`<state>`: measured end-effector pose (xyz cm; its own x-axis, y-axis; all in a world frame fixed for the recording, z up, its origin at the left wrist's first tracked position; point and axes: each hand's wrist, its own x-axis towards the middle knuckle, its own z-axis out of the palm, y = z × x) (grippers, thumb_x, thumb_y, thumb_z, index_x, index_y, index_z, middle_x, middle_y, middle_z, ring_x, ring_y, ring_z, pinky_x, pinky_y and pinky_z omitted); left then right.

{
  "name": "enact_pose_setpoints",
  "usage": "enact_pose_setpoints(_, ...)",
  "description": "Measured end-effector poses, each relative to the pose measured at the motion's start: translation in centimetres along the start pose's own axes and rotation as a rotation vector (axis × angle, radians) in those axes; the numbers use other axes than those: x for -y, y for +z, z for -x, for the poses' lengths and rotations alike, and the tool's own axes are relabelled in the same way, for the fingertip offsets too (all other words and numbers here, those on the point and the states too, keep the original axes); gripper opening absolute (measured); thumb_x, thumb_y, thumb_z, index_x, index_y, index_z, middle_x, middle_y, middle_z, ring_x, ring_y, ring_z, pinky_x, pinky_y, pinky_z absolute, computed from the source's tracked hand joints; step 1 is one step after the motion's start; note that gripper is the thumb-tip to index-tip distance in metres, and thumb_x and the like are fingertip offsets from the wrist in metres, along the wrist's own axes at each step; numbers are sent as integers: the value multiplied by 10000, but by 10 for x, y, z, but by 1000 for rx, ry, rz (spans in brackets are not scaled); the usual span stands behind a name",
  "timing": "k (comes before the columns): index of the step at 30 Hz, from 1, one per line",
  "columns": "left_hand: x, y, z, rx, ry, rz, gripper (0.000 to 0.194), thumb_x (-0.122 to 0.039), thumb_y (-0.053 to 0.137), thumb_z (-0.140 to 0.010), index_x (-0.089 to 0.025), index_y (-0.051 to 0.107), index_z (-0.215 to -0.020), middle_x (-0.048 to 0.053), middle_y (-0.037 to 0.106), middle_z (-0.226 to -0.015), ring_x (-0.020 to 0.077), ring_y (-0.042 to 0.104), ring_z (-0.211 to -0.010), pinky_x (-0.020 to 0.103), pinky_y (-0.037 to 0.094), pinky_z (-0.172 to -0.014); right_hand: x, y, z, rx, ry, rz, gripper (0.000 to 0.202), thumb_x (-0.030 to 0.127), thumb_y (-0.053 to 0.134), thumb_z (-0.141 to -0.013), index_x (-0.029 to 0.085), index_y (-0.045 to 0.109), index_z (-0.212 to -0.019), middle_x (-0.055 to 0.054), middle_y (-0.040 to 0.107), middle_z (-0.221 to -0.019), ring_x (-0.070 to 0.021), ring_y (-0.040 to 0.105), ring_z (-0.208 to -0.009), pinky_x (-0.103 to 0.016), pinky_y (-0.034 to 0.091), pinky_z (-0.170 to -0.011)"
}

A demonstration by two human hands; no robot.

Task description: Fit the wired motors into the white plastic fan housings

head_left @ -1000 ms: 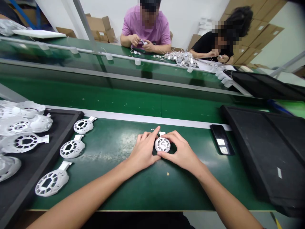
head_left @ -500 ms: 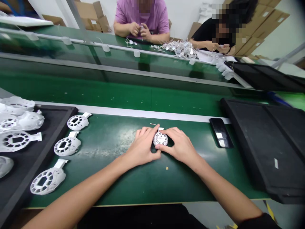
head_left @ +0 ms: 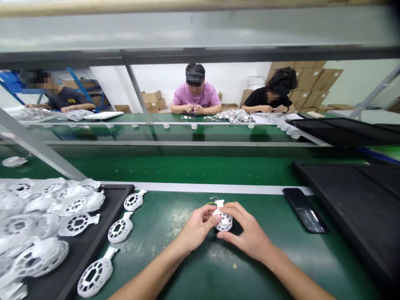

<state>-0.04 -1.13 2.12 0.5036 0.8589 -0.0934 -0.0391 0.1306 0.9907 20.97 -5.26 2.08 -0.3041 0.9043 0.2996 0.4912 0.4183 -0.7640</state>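
Note:
Between my hands is a white round slotted plastic housing (head_left: 225, 225) with a short stem pointing away from me. A small white piece sits at its middle, and thin wires, one yellow, show by the stem. My left hand (head_left: 197, 228) grips the housing's left side, its thumb lying over the face near the stem. Around the right side curve the fingers of my right hand (head_left: 250, 230), with the index finger by the stem and the thumb by the lower rim. Fingers hide part of the housing.
At left, a black tray (head_left: 123, 192) bears many white slotted housings. Several more, including a near housing (head_left: 99, 277), stand in a column beside it. A phone (head_left: 304, 210) and a black tray (head_left: 346, 200) lie at right. Across the belt (head_left: 175, 166), several people work.
The view has tilted up, showing more of the far side and an overhead shelf. My left thumb has moved onto the housing's face, and a yellow wire now shows.

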Motion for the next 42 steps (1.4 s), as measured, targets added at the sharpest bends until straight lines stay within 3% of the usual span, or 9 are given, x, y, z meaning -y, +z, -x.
enact_pose_setpoints(7,16,15,-3,-132,25,60,528,-538,805,-856,-137,708,-1185,158,771,-1175,268,728,-1070,356,535,-968,-12,17,-3,-63,159,-461,441,454,582,-1036,346,540,-1462,-83,546,-1466,-257,575,-1345,-425,489,-1128)
enact_pose_setpoints(11,10,5,-27,-168,139,-340,433,-455,775,-893,-142,686,-1179,142,793,-1118,247,767,-995,324,581,-883,-24,20,-3,-115,215,-629,861,462,657,-990,404,113,-1655,-89,466,-1544,-242,564,-1361,-462,472,-1147)
enact_pose_setpoints(13,-9,-22,-53,-249,193,-658,363,-395,743,-919,-150,683,-1181,121,796,-1096,235,770,-972,308,584,-850,-32,17,-4,-126,236,-551,926,484,645,-989,402,20,-1667,-100,397,-1602,-251,524,-1394,-492,450,-1162)
enact_pose_setpoints(17,-59,-107,-106,-458,187,-1010,343,-367,745,-916,-165,679,-1185,146,742,-1177,301,704,-1137,402,535,-977,-43,10,-4,-111,282,-401,756,546,528,-1030,348,162,-1661,-127,451,-1535,-236,613,-1219,-490,502,-1095)
enact_pose_setpoints(20,-71,-157,-118,-425,164,-1248,365,-411,703,-964,-149,668,-1216,130,677,-1283,296,641,-1213,516,484,-1072,-47,6,-4,-71,272,-323,678,552,507,-1035,322,271,-1628,-120,531,-1440,-210,654,-1087,-455,539,-1047)
enact_pose_setpoints(28,-69,-204,-63,-167,-2,-1618,546,-327,565,-992,-230,499,-1525,120,476,-1624,307,312,-1559,446,231,-1234,-44,4,-2,-23,251,-196,648,582,513,-1024,283,374,-1581,-109,614,-1356,-229,681,-1072,-450,577,-1001)
enact_pose_setpoints(35,-104,-259,1,-70,-410,-1652,693,-695,831,-625,-285,776,-1182,147,781,-1138,407,627,-1225,498,368,-1107,-42,0,-2,122,197,-27,437,596,503,-1022,330,647,-1337,-71,703,-1227,-282,681,-1125,-478,570,-996)
enact_pose_setpoints(39,-107,-252,10,-7,-424,-1599,556,-606,918,-512,-281,816,-951,142,785,-983,415,639,-1173,503,395,-1063,-37,-1,-3,139,167,17,394,576,490,-1033,340,672,-1290,-61,703,-1202,-285,672,-1144,-479,568,-996)
enact_pose_setpoints(42,-99,-216,-2,37,-320,-1549,435,-574,909,-579,-247,803,-846,123,766,-866,377,697,-1013,434,454,-964,-33,-1,-3,141,137,36,391,549,469,-1050,319,663,-1300,-70,690,-1207,-277,664,-1152,-478,553,-1021)
